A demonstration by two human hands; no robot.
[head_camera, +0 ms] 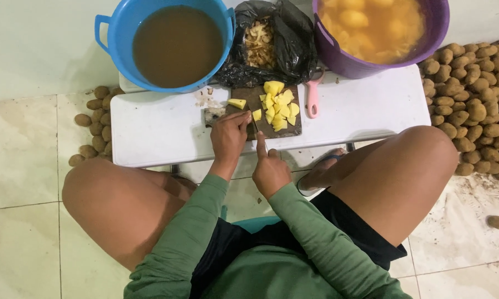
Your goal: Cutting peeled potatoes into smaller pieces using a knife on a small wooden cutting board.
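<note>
Potato piece, pale yellow, lies on the dark wooden cutting board where my left hand pins it with curled fingers so it cannot roll, while my right hand grips the knife, forefinger along its spine for control, beside the cut chunks.

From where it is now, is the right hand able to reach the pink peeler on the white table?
Probably yes. The right hand holds a knife at the cutting board's near edge, and the pink peeler lies just beyond the board's right side on the white table. Nothing lies between them, though the hand is occupied.
</note>
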